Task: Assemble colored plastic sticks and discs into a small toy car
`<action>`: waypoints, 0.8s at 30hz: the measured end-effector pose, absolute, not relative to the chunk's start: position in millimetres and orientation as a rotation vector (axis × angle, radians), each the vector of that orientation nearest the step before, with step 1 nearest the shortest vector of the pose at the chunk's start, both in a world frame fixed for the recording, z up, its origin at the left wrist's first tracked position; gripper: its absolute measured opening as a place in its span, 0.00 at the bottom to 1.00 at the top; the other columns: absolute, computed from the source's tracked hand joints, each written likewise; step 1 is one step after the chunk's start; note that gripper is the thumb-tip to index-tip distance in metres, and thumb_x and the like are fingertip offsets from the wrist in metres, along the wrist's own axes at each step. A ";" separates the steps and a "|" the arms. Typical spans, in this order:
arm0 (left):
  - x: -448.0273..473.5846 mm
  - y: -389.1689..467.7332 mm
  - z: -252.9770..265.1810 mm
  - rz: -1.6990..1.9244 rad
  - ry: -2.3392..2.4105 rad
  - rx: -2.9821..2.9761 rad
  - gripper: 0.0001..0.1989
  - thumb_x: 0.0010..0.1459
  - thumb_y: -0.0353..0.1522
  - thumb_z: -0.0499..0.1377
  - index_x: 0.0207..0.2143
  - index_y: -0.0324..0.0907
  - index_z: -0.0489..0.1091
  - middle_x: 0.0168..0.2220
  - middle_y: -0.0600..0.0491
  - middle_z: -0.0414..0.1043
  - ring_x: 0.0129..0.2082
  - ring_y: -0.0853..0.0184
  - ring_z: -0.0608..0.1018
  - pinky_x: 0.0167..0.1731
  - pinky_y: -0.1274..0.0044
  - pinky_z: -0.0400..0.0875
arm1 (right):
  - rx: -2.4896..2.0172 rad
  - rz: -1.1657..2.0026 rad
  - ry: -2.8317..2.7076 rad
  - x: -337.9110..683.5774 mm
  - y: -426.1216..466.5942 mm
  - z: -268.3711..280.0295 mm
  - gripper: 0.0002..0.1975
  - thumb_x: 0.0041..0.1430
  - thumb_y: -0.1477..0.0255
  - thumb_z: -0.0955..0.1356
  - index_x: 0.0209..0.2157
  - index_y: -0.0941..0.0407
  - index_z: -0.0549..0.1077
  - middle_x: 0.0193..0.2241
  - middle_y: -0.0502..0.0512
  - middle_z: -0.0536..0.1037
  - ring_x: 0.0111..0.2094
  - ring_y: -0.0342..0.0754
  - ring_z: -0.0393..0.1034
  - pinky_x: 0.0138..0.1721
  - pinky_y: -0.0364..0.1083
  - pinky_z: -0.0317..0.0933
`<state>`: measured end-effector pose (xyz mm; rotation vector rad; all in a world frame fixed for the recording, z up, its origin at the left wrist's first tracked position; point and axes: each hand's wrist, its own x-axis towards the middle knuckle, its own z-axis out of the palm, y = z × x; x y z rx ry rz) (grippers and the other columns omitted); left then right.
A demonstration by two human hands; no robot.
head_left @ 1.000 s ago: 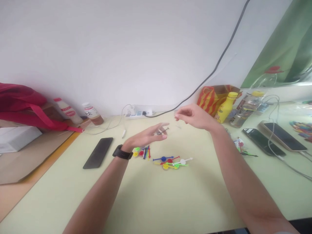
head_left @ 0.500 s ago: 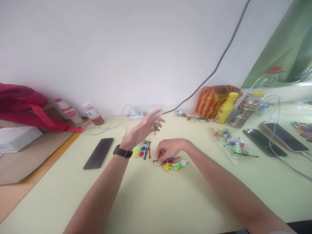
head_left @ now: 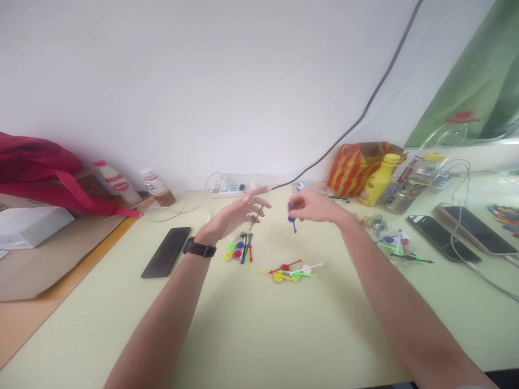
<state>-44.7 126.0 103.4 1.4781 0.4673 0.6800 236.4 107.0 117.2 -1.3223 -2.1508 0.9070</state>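
My left hand (head_left: 235, 216), with a black watch on its wrist, is raised over the table and grips a thin dark arrow spinner (head_left: 254, 219) among its fingers. Opposite it, my right hand (head_left: 313, 206) pinches a blue arrow spinner (head_left: 293, 221) that points downward. Below the hands lies a loose pile of arrow spinners: a red one (head_left: 285, 268), a white one (head_left: 306, 269), a yellow one (head_left: 278, 277) and a green one (head_left: 296, 276). Under my left hand are several coloured round discs (head_left: 237, 254) beside a row of coloured arrows (head_left: 246, 248).
A black phone (head_left: 166, 252) lies at left. Clear bags of spinners (head_left: 399, 246), two more phones (head_left: 441, 237) with cables, a yellow bottle (head_left: 380, 180) and a striped bag (head_left: 348, 170) occupy the right. A power strip (head_left: 227, 190) sits by the wall.
My right hand has lifted the blue arrow spinner from the pile, moving up and slightly right. My left hand stays nearly in place, still holding the dark spinner.
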 end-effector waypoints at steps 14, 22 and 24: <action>-36.9 121.6 104.6 0.382 0.560 1.736 0.33 0.70 0.47 0.54 0.72 0.49 0.56 0.57 0.41 0.71 0.48 0.57 0.74 0.48 0.66 0.69 | -1.029 0.821 -1.596 270.2 82.4 157.0 0.10 0.54 0.65 0.74 0.32 0.58 0.81 0.27 0.56 0.81 0.26 0.46 0.75 0.31 0.46 0.71; -28.7 117.7 104.7 0.355 0.575 1.764 0.33 0.69 0.48 0.55 0.72 0.49 0.56 0.57 0.42 0.72 0.48 0.58 0.74 0.51 0.65 0.67 | -1.059 0.834 -1.959 253.6 77.7 157.6 0.06 0.55 0.75 0.72 0.37 0.57 0.78 0.33 0.55 0.81 0.32 0.47 0.75 0.33 0.44 0.69; -27.7 116.9 104.6 0.340 0.580 1.779 0.33 0.70 0.48 0.55 0.73 0.50 0.56 0.58 0.42 0.71 0.49 0.58 0.74 0.52 0.65 0.67 | -1.071 0.845 -1.986 255.1 77.3 158.5 0.05 0.56 0.75 0.72 0.36 0.57 0.78 0.33 0.55 0.81 0.32 0.46 0.74 0.33 0.44 0.68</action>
